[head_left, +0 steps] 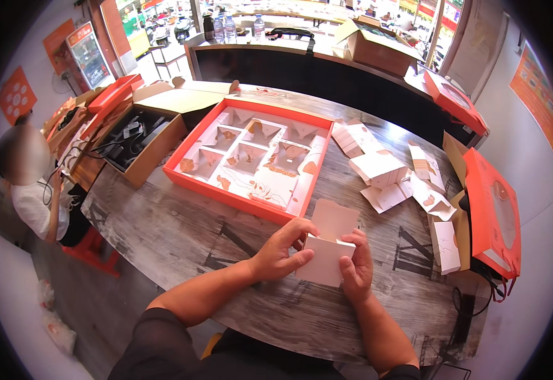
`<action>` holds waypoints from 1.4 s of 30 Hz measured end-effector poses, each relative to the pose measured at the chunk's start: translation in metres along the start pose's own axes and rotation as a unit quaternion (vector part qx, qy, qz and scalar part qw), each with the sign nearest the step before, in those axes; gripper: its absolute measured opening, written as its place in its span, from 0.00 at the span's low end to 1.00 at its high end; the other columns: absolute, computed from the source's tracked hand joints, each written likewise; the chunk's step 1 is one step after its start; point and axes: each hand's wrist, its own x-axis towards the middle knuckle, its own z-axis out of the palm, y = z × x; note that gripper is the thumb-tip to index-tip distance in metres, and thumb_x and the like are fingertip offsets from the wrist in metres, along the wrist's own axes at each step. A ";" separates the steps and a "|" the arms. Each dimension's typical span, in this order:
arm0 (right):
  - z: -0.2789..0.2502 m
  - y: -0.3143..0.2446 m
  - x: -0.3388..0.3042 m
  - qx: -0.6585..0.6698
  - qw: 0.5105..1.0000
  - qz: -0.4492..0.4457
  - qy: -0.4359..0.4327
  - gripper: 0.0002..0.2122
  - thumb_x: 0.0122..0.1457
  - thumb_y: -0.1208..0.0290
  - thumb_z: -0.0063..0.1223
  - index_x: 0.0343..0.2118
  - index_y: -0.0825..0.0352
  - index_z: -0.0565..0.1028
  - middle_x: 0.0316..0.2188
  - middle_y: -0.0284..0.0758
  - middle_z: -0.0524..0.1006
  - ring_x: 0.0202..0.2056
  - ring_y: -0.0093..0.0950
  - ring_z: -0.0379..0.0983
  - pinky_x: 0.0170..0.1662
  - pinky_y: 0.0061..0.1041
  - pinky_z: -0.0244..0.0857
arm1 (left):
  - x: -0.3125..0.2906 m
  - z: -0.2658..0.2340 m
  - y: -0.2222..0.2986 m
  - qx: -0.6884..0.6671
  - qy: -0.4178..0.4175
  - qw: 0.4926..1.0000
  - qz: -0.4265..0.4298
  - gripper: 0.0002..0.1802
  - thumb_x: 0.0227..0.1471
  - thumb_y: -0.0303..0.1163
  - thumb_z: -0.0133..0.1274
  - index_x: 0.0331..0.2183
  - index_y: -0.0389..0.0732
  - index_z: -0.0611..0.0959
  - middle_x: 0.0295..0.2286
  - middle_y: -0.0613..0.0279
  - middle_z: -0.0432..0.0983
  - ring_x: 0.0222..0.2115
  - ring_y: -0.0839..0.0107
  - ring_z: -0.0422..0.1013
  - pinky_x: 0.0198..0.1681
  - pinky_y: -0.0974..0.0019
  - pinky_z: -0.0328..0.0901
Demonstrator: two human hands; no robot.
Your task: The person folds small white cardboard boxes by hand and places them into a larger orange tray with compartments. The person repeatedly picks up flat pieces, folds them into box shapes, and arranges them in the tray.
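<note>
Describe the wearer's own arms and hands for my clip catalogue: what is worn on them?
Both forearms are bare down to the hands. The left hand and right hand wear no gloves, and no ring, watch or bracelet shows. Dark, blackish short sleeves cover the upper arms, ending near the elbows; the right one only peeks in at the lower edge.

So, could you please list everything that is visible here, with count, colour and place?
small box: one, white, flap open, held in both hands above the near table edge
tray: one, red rim, white compartments with orange pattern, table centre
loose small boxes: several, white, some flat, right of the tray
lid: one, red, standing at the right table edge
cardboard box: one, brown, open, dark items inside, left of the tray
table: one, grey wood
bottles: about three, on the far counter
seated person: one, white top, far left
left hand: on the box's left side
right hand: on its right side
</note>
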 end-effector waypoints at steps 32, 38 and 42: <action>0.008 0.008 -0.010 -0.093 0.995 -0.036 0.003 0.19 0.71 0.56 0.50 0.54 0.66 0.68 0.58 0.45 0.68 0.60 0.36 0.64 0.64 0.39 0.57 | -0.006 0.021 -0.016 -0.093 0.072 0.992 0.038 0.24 0.60 0.21 0.48 0.58 0.41 0.69 0.58 0.51 0.65 0.61 0.64 0.62 0.62 0.60 0.60; 0.010 0.007 -0.012 -0.087 0.995 0.007 0.039 0.09 0.71 0.66 0.46 0.48 0.66 0.69 0.55 0.45 0.69 0.58 0.35 0.66 0.63 0.38 0.57 | -0.003 0.019 -0.016 0.015 0.075 0.993 0.087 0.19 0.63 0.36 0.54 0.53 0.40 0.72 0.54 0.49 0.67 0.57 0.56 0.66 0.60 0.58 0.61; 0.004 0.008 -0.013 -0.075 0.996 0.019 0.038 0.09 0.70 0.67 0.46 0.47 0.66 0.69 0.54 0.45 0.70 0.56 0.34 0.67 0.62 0.36 0.58 | -0.001 0.020 -0.014 0.029 0.087 0.991 0.098 0.24 0.64 0.44 0.55 0.53 0.40 0.72 0.53 0.49 0.69 0.55 0.54 0.68 0.59 0.57 0.63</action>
